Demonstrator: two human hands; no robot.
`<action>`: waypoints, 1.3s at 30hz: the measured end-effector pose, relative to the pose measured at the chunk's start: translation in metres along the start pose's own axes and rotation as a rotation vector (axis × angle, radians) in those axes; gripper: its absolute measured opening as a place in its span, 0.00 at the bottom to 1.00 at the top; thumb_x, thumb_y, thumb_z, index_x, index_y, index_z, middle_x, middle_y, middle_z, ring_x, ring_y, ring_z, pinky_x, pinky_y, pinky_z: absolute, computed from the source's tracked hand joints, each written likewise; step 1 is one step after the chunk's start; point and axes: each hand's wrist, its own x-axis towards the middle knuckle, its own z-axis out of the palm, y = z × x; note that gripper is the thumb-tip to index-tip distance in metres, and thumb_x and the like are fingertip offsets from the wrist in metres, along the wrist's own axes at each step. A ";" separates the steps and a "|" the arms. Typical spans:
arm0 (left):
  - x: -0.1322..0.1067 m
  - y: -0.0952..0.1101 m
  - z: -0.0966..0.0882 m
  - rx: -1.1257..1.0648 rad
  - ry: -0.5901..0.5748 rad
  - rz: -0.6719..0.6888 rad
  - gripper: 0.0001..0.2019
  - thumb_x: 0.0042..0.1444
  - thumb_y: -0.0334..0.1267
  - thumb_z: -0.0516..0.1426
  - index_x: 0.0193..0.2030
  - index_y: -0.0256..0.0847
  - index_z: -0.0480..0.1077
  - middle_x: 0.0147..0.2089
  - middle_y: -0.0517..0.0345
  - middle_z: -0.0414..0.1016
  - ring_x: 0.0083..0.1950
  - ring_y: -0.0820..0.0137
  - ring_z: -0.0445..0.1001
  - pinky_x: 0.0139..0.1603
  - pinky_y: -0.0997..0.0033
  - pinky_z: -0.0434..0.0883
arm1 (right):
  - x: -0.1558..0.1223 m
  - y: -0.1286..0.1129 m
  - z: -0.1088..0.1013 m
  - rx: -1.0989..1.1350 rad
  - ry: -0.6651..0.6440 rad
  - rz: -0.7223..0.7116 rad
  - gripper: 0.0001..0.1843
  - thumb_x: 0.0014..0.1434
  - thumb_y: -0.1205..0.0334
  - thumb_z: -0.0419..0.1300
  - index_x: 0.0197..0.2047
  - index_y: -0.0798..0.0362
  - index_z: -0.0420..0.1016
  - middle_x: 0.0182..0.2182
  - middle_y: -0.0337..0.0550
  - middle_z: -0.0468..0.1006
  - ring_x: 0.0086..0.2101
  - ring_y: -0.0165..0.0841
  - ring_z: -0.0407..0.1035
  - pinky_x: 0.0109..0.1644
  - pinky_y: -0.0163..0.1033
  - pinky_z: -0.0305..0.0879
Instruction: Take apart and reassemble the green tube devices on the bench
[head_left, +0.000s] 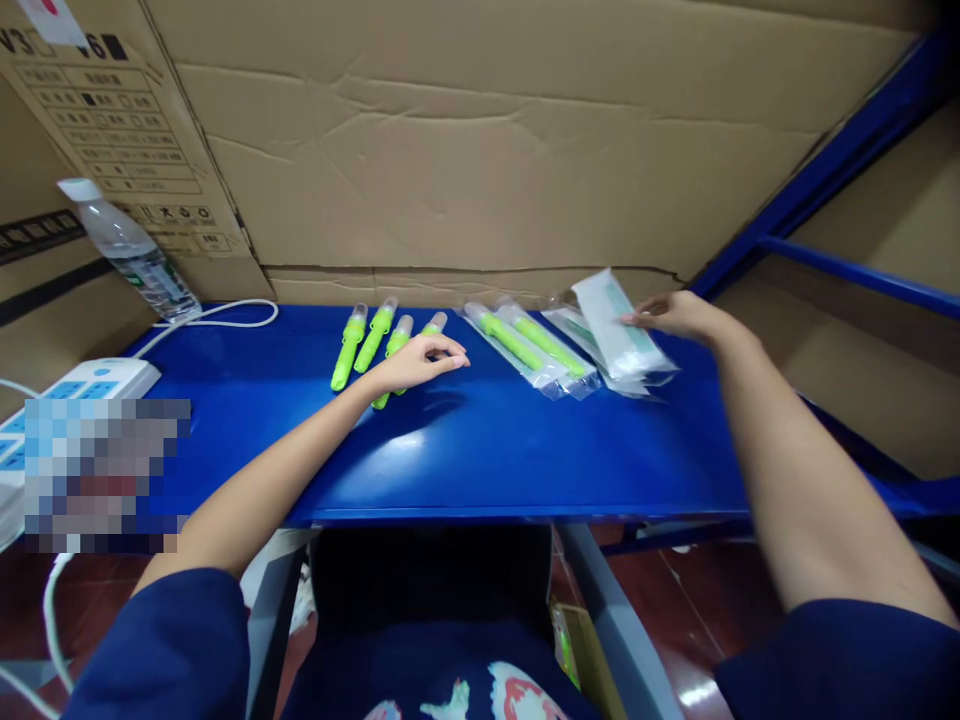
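My right hand [671,314] pinches the edge of a flat clear plastic bag [613,325] with a white and pale green face, lifted and tilted over more such bags [576,330]. My left hand [424,360] is above the table, fingers loosely curved and thumb apart, with nothing in it. Beneath and beside it lie several bright yellow-green sticks with clear caps [348,350], partly covered by the hand and wrist. Between my hands, two similar yellow-green sticks lie in clear plastic sleeves [517,345], side by side.
The blue table [480,460] has cardboard [465,180] standing behind it and a blue frame bar [817,160] at the right. On the left are a water bottle [139,255], a white cable [232,312] and a power strip [112,380]; a pixelated patch hides something there.
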 end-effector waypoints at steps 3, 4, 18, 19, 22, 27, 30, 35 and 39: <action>0.000 -0.003 0.001 -0.001 0.011 -0.004 0.10 0.61 0.41 0.60 0.40 0.37 0.80 0.52 0.47 0.81 0.48 0.66 0.79 0.53 0.65 0.74 | 0.003 0.007 0.006 -0.076 -0.032 -0.011 0.20 0.68 0.49 0.58 0.37 0.59 0.75 0.30 0.59 0.78 0.37 0.39 0.71 0.42 0.44 0.62; 0.000 -0.004 0.001 0.001 0.019 -0.001 0.11 0.61 0.42 0.59 0.40 0.37 0.80 0.52 0.47 0.81 0.48 0.66 0.79 0.53 0.66 0.74 | 0.007 0.009 0.010 -0.097 -0.045 -0.015 0.19 0.68 0.50 0.57 0.38 0.59 0.75 0.33 0.61 0.78 0.39 0.40 0.71 0.43 0.44 0.62; -0.002 -0.003 0.005 0.090 0.072 0.023 0.12 0.63 0.41 0.56 0.41 0.36 0.78 0.42 0.49 0.83 0.42 0.68 0.79 0.43 0.70 0.74 | 0.017 -0.034 0.109 -0.407 -0.618 0.106 0.35 0.55 0.39 0.67 0.49 0.64 0.72 0.44 0.67 0.78 0.45 0.51 0.74 0.45 0.47 0.67; -0.002 -0.002 0.004 0.097 0.077 0.023 0.12 0.63 0.41 0.56 0.41 0.36 0.78 0.41 0.49 0.83 0.41 0.68 0.79 0.42 0.70 0.74 | 0.018 -0.034 0.110 -0.378 -0.640 0.123 0.33 0.55 0.41 0.67 0.49 0.64 0.72 0.43 0.66 0.78 0.43 0.50 0.75 0.44 0.46 0.67; -0.001 -0.003 0.002 0.119 0.107 0.018 0.12 0.63 0.41 0.56 0.41 0.36 0.79 0.39 0.50 0.82 0.40 0.69 0.79 0.42 0.70 0.74 | 0.017 -0.031 0.111 -0.333 -0.644 0.119 0.29 0.55 0.46 0.66 0.51 0.61 0.71 0.43 0.61 0.79 0.42 0.48 0.75 0.41 0.44 0.68; 0.000 -0.005 0.000 0.137 0.180 0.017 0.11 0.63 0.38 0.55 0.41 0.37 0.78 0.43 0.50 0.82 0.44 0.67 0.79 0.46 0.68 0.74 | 0.000 -0.025 0.097 -0.227 -0.544 0.025 0.35 0.49 0.49 0.68 0.55 0.58 0.66 0.41 0.53 0.78 0.39 0.46 0.74 0.39 0.43 0.67; 0.000 -0.006 -0.001 0.139 0.293 0.046 0.12 0.64 0.36 0.54 0.49 0.35 0.75 0.51 0.46 0.80 0.50 0.64 0.79 0.51 0.66 0.74 | -0.008 -0.029 0.086 -0.167 -0.514 -0.087 0.36 0.47 0.52 0.68 0.56 0.56 0.64 0.39 0.50 0.76 0.37 0.45 0.72 0.37 0.43 0.65; 0.002 -0.013 -0.004 0.139 0.409 0.016 0.11 0.65 0.36 0.54 0.52 0.36 0.70 0.56 0.44 0.77 0.57 0.64 0.76 0.57 0.63 0.73 | -0.011 -0.034 0.074 -0.033 -0.409 -0.191 0.34 0.46 0.53 0.68 0.54 0.52 0.62 0.39 0.47 0.75 0.37 0.43 0.70 0.38 0.42 0.63; 0.004 -0.017 -0.004 -0.009 0.402 -0.050 0.11 0.67 0.42 0.55 0.50 0.38 0.69 0.50 0.46 0.78 0.53 0.64 0.78 0.54 0.63 0.75 | -0.012 -0.038 0.066 0.028 -0.413 -0.218 0.33 0.45 0.54 0.67 0.52 0.49 0.61 0.38 0.44 0.75 0.37 0.42 0.69 0.38 0.42 0.63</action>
